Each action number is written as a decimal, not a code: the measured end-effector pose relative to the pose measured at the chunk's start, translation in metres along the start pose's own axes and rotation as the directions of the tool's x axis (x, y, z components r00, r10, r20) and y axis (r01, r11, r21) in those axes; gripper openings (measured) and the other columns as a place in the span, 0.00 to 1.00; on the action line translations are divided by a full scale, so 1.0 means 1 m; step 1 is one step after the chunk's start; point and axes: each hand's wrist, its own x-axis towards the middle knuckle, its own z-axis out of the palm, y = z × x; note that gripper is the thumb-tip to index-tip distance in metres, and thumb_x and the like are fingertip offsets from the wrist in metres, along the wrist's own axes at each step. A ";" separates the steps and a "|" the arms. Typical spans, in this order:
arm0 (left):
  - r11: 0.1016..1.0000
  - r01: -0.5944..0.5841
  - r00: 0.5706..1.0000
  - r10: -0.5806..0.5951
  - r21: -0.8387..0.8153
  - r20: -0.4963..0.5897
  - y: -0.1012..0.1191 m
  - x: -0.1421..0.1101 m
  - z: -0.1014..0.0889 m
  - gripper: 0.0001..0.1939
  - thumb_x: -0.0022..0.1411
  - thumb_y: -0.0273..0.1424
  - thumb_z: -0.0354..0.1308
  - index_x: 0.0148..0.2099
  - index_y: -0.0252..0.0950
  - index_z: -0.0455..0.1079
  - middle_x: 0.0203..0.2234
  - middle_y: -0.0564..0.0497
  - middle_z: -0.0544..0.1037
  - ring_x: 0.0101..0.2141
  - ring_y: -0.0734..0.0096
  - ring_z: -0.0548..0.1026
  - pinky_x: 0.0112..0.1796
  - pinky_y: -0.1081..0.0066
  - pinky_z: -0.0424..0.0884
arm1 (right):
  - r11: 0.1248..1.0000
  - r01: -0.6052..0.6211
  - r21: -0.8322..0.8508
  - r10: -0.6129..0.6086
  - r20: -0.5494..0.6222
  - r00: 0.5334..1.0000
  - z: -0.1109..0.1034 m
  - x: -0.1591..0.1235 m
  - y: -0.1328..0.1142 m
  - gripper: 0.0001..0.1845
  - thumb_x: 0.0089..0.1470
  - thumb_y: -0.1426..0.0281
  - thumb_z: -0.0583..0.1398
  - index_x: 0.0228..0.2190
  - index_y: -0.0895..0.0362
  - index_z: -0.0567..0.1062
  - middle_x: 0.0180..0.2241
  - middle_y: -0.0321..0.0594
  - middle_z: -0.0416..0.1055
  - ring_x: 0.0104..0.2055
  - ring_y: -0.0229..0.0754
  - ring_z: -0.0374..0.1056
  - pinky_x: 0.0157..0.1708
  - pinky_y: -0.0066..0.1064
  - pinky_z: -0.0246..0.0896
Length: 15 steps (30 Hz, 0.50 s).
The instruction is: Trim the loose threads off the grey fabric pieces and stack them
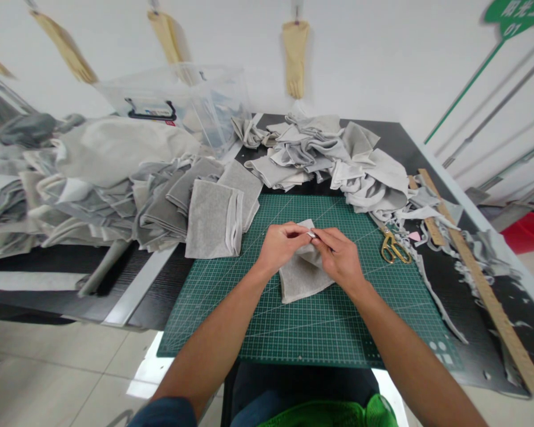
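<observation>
My left hand [283, 244] and my right hand [339, 254] meet over the green cutting mat [267, 332]. Both are closed, pinching the upper edge of a grey fabric piece [305, 281] between thumbs and fingers. The lower part of this fabric hangs down onto the mat, and its right side is partly hidden by my right hand. To the left lies a stack of folded grey fabric pieces [213, 219], overlapping the mat's edge. Gold-handled scissors [394, 248] rest to the right of my right hand, their blades partly covered by scraps.
Heaped grey cloth [115, 154] covers the table's left side, before a clear plastic box [213, 107]. Another fabric pile [315, 145] sits behind the mat. A long wooden ruler [480, 284] and scraps lie at right. Yellow gloves [295, 56] hang on the wall; a red bin [531, 231] stands beyond.
</observation>
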 end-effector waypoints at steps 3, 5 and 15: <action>1.000 0.009 1.000 -0.009 -0.005 0.009 0.001 0.000 0.000 0.06 0.58 0.34 0.69 0.38 0.39 0.84 0.33 0.49 0.83 0.35 0.68 0.79 0.39 0.68 0.74 | 1.000 -0.003 0.006 0.003 -0.002 1.000 0.000 0.000 -0.001 0.15 0.68 0.67 0.56 0.49 0.51 0.80 0.44 0.44 0.79 0.44 0.45 0.76 0.45 0.39 0.74; 1.000 0.011 1.000 -0.011 -0.006 0.011 0.001 0.000 0.001 0.06 0.58 0.34 0.69 0.37 0.39 0.84 0.33 0.49 0.83 0.34 0.68 0.79 0.38 0.68 0.73 | 1.000 -0.007 0.004 0.007 -0.008 1.000 0.000 0.000 -0.002 0.15 0.68 0.66 0.56 0.49 0.51 0.80 0.43 0.44 0.79 0.44 0.45 0.76 0.45 0.39 0.73; 0.997 0.008 0.998 -0.003 0.071 -0.064 0.005 0.002 -0.001 0.06 0.62 0.34 0.63 0.37 0.36 0.74 0.27 0.54 0.76 0.28 0.73 0.71 0.31 0.72 0.66 | 0.982 -0.177 -0.070 0.172 -0.072 0.982 -0.009 0.005 -0.001 0.19 0.61 0.60 0.61 0.52 0.54 0.75 0.41 0.43 0.76 0.38 0.45 0.72 0.41 0.40 0.70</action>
